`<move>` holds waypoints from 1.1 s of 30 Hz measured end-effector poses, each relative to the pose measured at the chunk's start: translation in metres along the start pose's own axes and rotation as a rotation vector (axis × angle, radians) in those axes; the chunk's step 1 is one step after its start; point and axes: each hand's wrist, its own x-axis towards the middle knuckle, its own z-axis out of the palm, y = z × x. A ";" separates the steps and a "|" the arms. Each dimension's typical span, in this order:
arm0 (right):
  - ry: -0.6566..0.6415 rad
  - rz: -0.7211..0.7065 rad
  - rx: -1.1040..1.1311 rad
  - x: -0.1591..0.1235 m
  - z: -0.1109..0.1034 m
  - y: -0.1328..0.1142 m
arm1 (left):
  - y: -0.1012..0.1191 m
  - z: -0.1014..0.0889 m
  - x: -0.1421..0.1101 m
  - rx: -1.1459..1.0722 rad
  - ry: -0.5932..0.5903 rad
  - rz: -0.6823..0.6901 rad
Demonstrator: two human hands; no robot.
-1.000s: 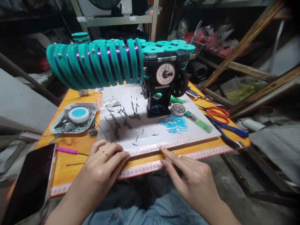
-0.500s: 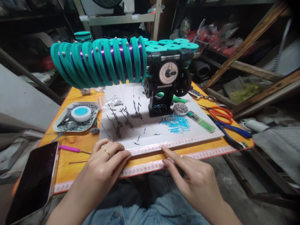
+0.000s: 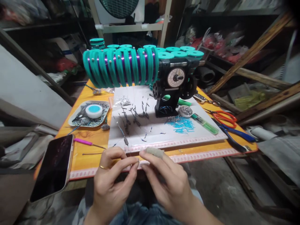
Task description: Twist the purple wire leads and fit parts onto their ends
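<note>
My left hand (image 3: 114, 175), with a ring on one finger, is closed in a pinch at the table's front edge. A very thin fishing line (image 3: 127, 153) runs down to its fingers; its end is hidden. Just above hangs a small dark weight with a twisted leader (image 3: 122, 132). My right hand (image 3: 164, 175) is beside the left fingertips, its thumb and index tips apart, with nothing visible between them. A greyish finger cover (image 3: 155, 152) is on one of its fingers. Several dark line rigs (image 3: 134, 117) stand on the white board (image 3: 159, 139) behind the hands.
Teal foam spools (image 3: 122, 67) wound with purple line are on a black winder (image 3: 167, 103). Blue tubes (image 3: 181, 125), a bead dish (image 3: 185, 111), a green cutter (image 3: 205, 123), scissors (image 3: 225, 118) and pliers (image 3: 234, 137) are right. A tray (image 3: 77, 122) and phone (image 3: 52, 167) are left.
Both hands have left the measuring tape on the board and come together nearer to me. The left fingers now pinch. The small weight has shifted right, and the view has swung left.
</note>
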 end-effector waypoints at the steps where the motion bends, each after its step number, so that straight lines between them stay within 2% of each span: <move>1: 0.002 0.004 0.006 0.000 0.003 0.000 | 0.001 0.000 -0.004 -0.007 0.020 -0.018; 7: 0.003 -0.046 -0.037 0.001 0.010 -0.008 | 0.007 -0.001 -0.018 -0.169 0.065 -0.153; 12: 0.004 -0.139 -0.124 -0.001 0.014 -0.016 | 0.014 0.008 -0.029 -0.508 0.203 -0.537; 14: -0.034 -0.142 -0.122 -0.001 0.015 -0.017 | 0.016 0.012 -0.033 -0.618 0.270 -0.628; 18: -0.116 -0.130 -0.100 0.001 0.015 -0.019 | 0.016 0.013 -0.043 -0.549 0.337 -0.576; 24: -0.236 -0.078 0.003 0.005 0.014 -0.021 | 0.015 0.005 -0.052 -0.402 0.249 -0.423; 33: -0.367 -0.035 0.175 0.020 0.019 -0.022 | 0.018 0.001 -0.044 -0.547 0.298 -0.467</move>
